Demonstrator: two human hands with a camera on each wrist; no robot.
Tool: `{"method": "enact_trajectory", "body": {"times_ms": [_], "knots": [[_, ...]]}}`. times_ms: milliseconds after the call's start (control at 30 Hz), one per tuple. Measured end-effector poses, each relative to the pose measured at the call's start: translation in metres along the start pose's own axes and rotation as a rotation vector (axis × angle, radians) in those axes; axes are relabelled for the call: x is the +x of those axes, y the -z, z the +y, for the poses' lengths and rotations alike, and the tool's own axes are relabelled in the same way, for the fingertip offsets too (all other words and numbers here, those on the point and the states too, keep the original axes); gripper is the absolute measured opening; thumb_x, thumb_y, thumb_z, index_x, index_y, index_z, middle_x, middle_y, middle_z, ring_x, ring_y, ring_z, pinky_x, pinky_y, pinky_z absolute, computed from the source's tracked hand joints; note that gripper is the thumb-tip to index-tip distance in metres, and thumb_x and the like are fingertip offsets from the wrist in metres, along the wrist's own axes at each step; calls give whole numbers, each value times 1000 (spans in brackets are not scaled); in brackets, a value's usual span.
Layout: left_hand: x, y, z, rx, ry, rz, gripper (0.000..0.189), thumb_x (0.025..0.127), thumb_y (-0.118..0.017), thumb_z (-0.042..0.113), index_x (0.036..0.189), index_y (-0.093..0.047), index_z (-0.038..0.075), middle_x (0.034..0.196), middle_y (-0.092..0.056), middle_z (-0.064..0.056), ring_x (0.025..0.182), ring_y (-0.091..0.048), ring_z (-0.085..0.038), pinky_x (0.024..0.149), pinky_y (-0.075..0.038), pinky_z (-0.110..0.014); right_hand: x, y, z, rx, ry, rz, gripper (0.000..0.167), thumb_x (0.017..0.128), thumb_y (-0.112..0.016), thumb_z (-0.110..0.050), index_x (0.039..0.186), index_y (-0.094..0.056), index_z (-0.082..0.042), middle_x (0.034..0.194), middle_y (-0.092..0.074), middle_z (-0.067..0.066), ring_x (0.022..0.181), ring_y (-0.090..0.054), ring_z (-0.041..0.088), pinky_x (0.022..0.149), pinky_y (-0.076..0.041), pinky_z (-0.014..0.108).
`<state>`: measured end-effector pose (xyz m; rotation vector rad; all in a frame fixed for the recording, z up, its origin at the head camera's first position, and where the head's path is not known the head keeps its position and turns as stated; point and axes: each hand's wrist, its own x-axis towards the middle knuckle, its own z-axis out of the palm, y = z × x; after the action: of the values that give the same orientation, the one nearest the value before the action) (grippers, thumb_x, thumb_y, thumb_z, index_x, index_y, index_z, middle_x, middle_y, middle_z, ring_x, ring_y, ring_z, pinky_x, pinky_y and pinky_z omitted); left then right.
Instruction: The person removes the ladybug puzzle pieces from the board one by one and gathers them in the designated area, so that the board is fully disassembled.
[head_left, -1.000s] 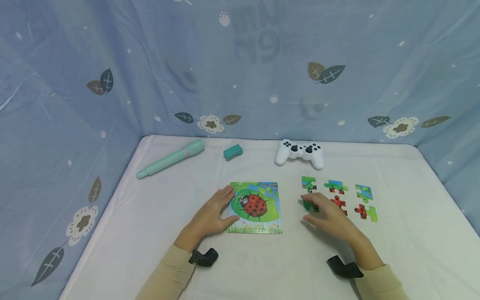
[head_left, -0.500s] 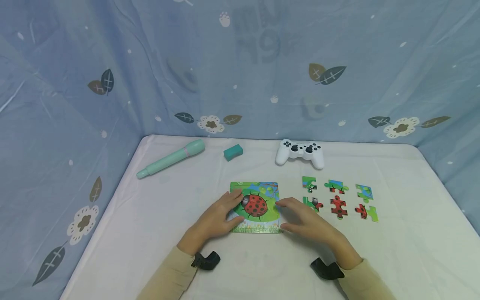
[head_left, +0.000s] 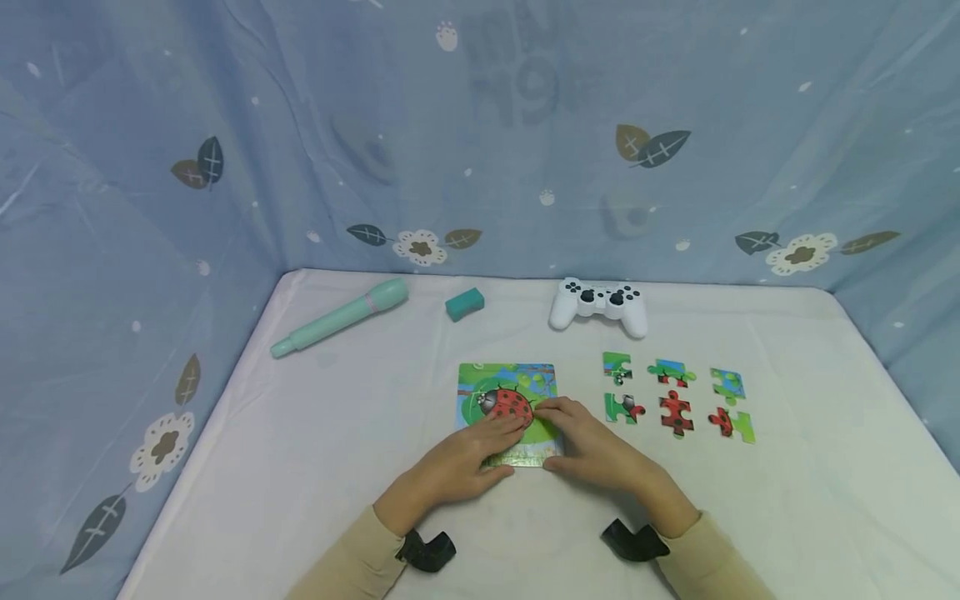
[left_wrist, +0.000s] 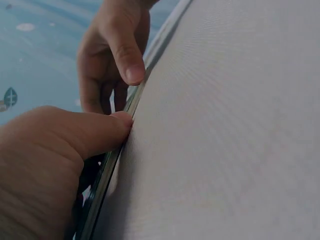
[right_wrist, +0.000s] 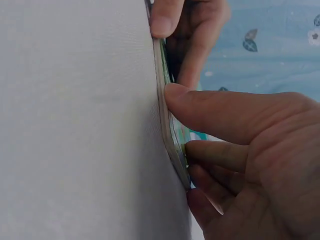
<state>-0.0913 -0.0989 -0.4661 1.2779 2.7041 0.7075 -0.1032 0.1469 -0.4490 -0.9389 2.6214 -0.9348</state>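
A square ladybird jigsaw board (head_left: 475, 379) lies flat on the white table in the head view. My left hand (head_left: 468, 458) reaches over its lower left part, the fingers extended across the ladybird. In the left wrist view the left thumb (left_wrist: 107, 131) touches the board's near edge. From the other side my right hand (head_left: 596, 450) rests on the board's right part, its fingertips close to those of the left. The right thumb (right_wrist: 200, 107) touches the near edge in the right wrist view, with the fingers by the corner. The hands cover much of the board's lower half.
Several loose jigsaw pieces (head_left: 677, 413) lie in two rows right of the board. Behind them is a white game controller (head_left: 597, 306). A teal block (head_left: 465, 304) and a mint-green wand-shaped stick (head_left: 341, 319) lie at the back left. A blue patterned cloth (head_left: 495, 167) hangs behind.
My right hand has moved left from beside the loose pieces onto the board. My left hand has slid right and nearer along the board. The board and the pieces stay in place.
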Motion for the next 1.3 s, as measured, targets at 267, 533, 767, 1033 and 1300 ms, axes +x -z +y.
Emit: {"method": "enact_trajectory", "body": {"times_ms": [267,533,767,1033,1300], "knots": [[0,-1,-3,60,-42,27,51,94,-59,32,137,-51,5,146,-44,-4,136,-40,-16,117,-29,-34,0,-6,4,36,18,55,60,77,-78,-19,128,-51,-4,133,-48,8,126,-44,25,106,-42,46],[-1,-3,-6,37,-59,55,50,93,-60,31,135,-52,4,145,-46,-6,135,-42,-18,116,-30,-36,-1,-7,2,65,5,64,58,78,-77,-15,128,-48,-7,128,-50,3,121,-45,18,103,-43,43],[-1,-4,-6,-7,-48,53,51,93,-60,32,136,-52,5,145,-45,-4,136,-41,-17,116,-30,-35,-2,-6,-1,10,-1,73,59,78,-76,-16,130,-49,-6,123,-55,2,115,-50,17,100,-46,40],[0,-2,-5,-31,-24,40,51,93,-59,33,136,-51,6,146,-45,-3,137,-39,-17,116,-30,-36,-3,-5,-2,-86,0,60,61,81,-75,-20,134,-51,-4,123,-56,5,114,-52,22,98,-48,43],[-1,-3,-6,-19,-17,49,50,93,-59,34,135,-53,8,146,-45,-1,136,-40,-18,114,-35,-36,-4,-6,1,-78,4,64,57,83,-73,-22,133,-52,-5,122,-57,6,114,-53,22,97,-48,44]]}}
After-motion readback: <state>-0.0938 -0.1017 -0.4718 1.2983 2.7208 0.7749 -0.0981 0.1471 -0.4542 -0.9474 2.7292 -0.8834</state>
